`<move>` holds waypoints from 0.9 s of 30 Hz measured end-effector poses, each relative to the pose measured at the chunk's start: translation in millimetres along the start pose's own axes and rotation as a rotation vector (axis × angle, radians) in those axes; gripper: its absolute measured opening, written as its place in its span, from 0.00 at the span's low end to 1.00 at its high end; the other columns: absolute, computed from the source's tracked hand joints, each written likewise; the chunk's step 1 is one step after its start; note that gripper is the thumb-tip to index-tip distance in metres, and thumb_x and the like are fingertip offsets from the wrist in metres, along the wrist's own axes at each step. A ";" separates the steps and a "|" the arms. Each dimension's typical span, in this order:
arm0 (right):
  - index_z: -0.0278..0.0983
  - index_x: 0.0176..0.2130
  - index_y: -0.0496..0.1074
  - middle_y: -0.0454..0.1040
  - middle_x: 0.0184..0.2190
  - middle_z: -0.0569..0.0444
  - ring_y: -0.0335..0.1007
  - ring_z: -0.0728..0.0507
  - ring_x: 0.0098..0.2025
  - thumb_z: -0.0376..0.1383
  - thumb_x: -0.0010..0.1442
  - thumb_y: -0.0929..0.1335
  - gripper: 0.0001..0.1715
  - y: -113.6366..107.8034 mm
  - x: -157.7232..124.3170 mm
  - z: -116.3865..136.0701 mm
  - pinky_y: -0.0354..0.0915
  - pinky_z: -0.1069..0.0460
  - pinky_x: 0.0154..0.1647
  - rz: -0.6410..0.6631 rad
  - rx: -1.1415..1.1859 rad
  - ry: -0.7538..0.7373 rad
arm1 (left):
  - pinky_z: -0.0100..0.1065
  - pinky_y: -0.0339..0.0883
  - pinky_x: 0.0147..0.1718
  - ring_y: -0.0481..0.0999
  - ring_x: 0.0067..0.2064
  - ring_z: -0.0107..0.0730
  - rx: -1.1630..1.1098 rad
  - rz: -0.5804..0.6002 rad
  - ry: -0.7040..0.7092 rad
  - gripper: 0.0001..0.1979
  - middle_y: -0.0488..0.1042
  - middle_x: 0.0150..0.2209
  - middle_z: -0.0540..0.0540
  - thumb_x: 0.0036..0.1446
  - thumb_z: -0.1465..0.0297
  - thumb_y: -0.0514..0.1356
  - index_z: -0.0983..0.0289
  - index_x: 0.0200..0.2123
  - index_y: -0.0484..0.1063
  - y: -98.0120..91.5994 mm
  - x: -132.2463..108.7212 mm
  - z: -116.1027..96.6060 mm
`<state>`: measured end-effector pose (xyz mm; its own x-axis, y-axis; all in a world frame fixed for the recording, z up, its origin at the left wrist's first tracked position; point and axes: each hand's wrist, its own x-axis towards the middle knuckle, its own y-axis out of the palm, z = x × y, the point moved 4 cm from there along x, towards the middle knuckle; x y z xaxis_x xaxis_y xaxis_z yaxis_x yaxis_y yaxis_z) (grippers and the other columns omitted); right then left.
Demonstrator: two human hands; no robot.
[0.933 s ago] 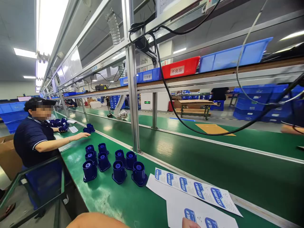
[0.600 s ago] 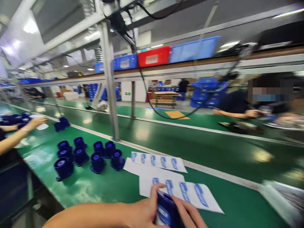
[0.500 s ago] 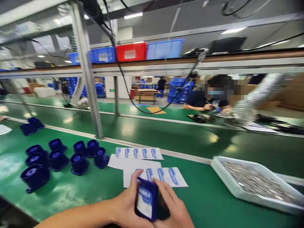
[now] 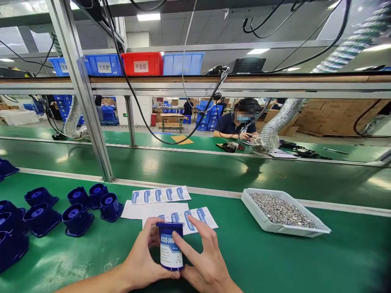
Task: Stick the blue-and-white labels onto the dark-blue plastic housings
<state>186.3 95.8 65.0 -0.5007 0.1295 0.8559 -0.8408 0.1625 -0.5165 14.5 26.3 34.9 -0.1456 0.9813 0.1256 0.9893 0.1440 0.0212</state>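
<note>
A dark blue plastic housing [image 4: 171,232] with a white and blue label on its side is held upright, low in the middle of the view. My left hand [image 4: 142,260] grips it from the left, thumb and fingers around its rim and base. On the label rests a finger of my right hand [image 4: 204,256], whose thumb side supports the bottom right; its other fingers are raised. Just beyond lie label sheets [image 4: 203,217], partly covered by the hands, and a further label strip [image 4: 160,195]. Several more blue housings [image 4: 77,219] stand on the green tabletop to the left.
A white tray [image 4: 285,232] full of small metal pins stands at the right. A metal post [image 4: 80,89] rises at the left, and a black cable [image 4: 143,118] hangs ahead. Across the bench sits a co-worker [image 4: 227,124] beside a flexible duct [image 4: 273,126].
The housing has been turned more upright, with its label facing me. My right hand's fingers have spread, one now on the label. The whole view has swung to the right.
</note>
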 end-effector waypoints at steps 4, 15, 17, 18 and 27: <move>0.39 0.60 0.75 0.68 0.52 0.40 0.64 0.39 0.52 0.30 0.64 0.70 0.25 -0.1 -3.9 -2.2 0.67 0.44 0.50 0.023 0.027 0.068 | 0.41 0.69 0.55 0.77 0.58 0.50 -0.074 -0.035 0.001 0.52 0.73 0.57 0.64 0.33 0.64 0.82 0.57 0.56 0.53 0.0 0.9 4.2; 0.30 0.39 0.73 0.61 0.18 0.59 0.52 0.50 0.24 0.21 0.64 0.67 0.08 -13.4 10.2 21.4 0.42 0.49 0.29 -0.084 -0.111 -0.378 | 0.28 0.66 0.33 0.74 0.36 0.31 -0.093 -0.069 -0.191 0.58 0.76 0.42 0.55 0.27 0.60 0.83 0.59 0.55 0.50 5.6 0.4 26.3; 0.31 0.41 0.73 0.63 0.19 0.59 0.54 0.51 0.24 0.21 0.65 0.67 0.09 -13.9 8.5 20.1 0.44 0.49 0.29 -0.074 -0.081 -0.372 | 0.27 0.64 0.31 0.72 0.33 0.28 -0.096 -0.097 -0.204 0.55 0.74 0.39 0.52 0.30 0.59 0.82 0.59 0.55 0.50 4.8 0.7 25.8; 0.32 0.42 0.73 0.64 0.19 0.59 0.55 0.51 0.24 0.22 0.66 0.67 0.08 -13.1 6.7 16.6 0.47 0.50 0.28 -0.075 -0.031 -0.322 | 0.27 0.65 0.32 0.72 0.34 0.28 -0.073 -0.122 -0.188 0.54 0.74 0.39 0.51 0.33 0.59 0.81 0.59 0.57 0.51 2.8 1.5 23.7; 0.35 0.64 0.62 0.72 0.34 0.54 0.66 0.53 0.27 0.43 0.72 0.68 0.27 22.5 -12.6 -13.5 0.70 0.59 0.29 0.162 0.248 0.164 | 0.29 0.63 0.33 0.68 0.34 0.28 0.533 -0.270 0.047 0.37 0.71 0.38 0.49 0.42 0.77 0.66 0.61 0.59 0.63 -21.8 11.1 -11.5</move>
<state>176.4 111.0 42.3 -0.6089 0.2935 0.7370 -0.7876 -0.1130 -0.6057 -8.7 32.6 47.2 -0.3800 0.8963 0.2288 0.7806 0.4434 -0.4405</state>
